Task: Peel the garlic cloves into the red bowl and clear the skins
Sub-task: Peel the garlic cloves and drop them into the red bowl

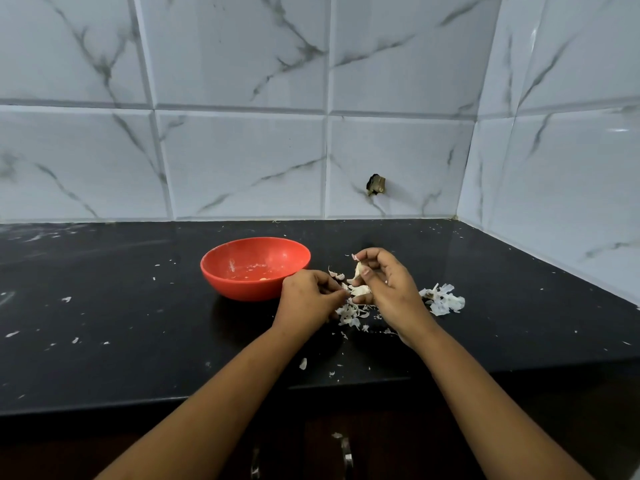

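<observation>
A red bowl (254, 268) stands on the black counter (138, 323), holding a few pale garlic bits at its bottom. Just right of it, my right hand (388, 289) holds garlic cloves (360, 282) with its fingers curled round them. My left hand (310, 297) pinches at a piece of skin on the cloves, fingertips meeting the right hand's. A heap of white skins (351, 315) lies under both hands. A second pile of skins (441, 299) with a dark stem piece lies to the right of my right hand.
Small skin flakes are scattered over the counter, left of the bowl and near the front edge (303, 363). Marble-tiled walls close the back and right side. A dark hole (375, 184) marks the back wall. Cabinet handles (346, 455) show below the counter.
</observation>
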`<move>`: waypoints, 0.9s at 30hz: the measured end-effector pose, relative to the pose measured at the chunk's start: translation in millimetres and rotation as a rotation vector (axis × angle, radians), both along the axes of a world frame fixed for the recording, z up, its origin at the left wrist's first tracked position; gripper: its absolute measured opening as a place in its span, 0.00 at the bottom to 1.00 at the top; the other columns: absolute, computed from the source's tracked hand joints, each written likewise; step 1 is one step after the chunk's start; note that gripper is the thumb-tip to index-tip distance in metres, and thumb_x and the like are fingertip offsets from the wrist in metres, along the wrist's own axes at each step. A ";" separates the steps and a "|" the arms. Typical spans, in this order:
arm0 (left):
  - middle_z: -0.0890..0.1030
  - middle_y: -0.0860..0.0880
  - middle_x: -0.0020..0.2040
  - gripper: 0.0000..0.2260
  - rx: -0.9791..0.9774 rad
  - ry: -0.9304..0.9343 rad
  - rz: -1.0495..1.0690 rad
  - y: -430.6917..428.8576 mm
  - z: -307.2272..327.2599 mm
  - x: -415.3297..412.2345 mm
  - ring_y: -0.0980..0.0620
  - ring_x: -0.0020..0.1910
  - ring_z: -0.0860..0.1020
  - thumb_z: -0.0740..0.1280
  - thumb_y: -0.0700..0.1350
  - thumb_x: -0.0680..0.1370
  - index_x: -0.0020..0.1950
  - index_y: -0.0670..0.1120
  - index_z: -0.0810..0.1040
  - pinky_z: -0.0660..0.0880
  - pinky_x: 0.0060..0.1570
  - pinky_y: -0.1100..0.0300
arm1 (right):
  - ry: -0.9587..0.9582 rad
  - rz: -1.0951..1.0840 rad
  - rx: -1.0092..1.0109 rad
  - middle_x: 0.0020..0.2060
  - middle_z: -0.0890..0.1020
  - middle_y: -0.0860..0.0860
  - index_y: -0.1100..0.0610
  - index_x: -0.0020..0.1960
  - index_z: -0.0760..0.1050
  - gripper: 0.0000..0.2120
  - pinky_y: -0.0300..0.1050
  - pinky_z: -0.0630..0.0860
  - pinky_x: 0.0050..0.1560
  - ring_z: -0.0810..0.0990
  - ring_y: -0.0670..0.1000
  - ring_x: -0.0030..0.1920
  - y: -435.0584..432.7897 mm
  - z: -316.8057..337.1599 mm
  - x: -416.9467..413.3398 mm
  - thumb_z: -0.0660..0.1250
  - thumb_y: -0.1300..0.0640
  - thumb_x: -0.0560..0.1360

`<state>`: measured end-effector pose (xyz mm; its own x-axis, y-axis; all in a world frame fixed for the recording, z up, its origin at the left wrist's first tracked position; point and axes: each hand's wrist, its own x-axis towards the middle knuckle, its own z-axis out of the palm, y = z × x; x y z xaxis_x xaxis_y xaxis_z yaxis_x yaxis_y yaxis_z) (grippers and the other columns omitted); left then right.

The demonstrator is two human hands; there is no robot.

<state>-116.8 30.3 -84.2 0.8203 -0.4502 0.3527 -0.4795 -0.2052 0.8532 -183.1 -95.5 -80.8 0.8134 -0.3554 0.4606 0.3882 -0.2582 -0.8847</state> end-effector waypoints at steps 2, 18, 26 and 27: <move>0.79 0.50 0.27 0.09 -0.010 -0.021 0.019 -0.3 -0.7 1.1 0.54 0.23 0.78 0.74 0.40 0.72 0.33 0.44 0.77 0.78 0.28 0.61 | 0.026 -0.040 -0.042 0.43 0.76 0.51 0.55 0.51 0.74 0.09 0.45 0.82 0.38 0.80 0.44 0.41 0.1 -0.6 -0.2 0.60 0.66 0.80; 0.80 0.56 0.35 0.07 -0.067 -0.166 -0.044 -0.8 -4.4 4.0 0.62 0.26 0.77 0.67 0.36 0.77 0.51 0.44 0.82 0.75 0.30 0.66 | 0.012 -0.107 -0.239 0.40 0.80 0.55 0.53 0.50 0.73 0.13 0.40 0.81 0.42 0.82 0.46 0.40 0.8 -2.1 -1.8 0.67 0.70 0.75; 0.82 0.47 0.37 0.08 -0.134 -0.067 -0.044 0.3 -2.4 3.6 0.59 0.24 0.76 0.67 0.34 0.76 0.45 0.47 0.78 0.72 0.24 0.67 | 0.004 -0.203 -0.378 0.39 0.83 0.46 0.51 0.50 0.70 0.15 0.31 0.75 0.43 0.81 0.41 0.41 -1.9 -3.8 -2.3 0.68 0.69 0.74; 0.82 0.48 0.36 0.08 -0.127 -0.074 -0.048 0.1 -2.4 3.4 0.59 0.24 0.76 0.67 0.34 0.76 0.44 0.48 0.78 0.72 0.24 0.67 | -0.007 -0.222 -0.402 0.39 0.83 0.46 0.51 0.50 0.70 0.15 0.31 0.75 0.44 0.81 0.41 0.41 -2.7 -4.6 -2.3 0.68 0.68 0.74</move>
<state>-113.4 30.4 -86.6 0.7684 -0.4364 0.4681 -0.5486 -0.0727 0.8329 -185.3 -98.2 -85.4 0.7337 -0.3127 0.6033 0.2903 -0.6585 -0.6944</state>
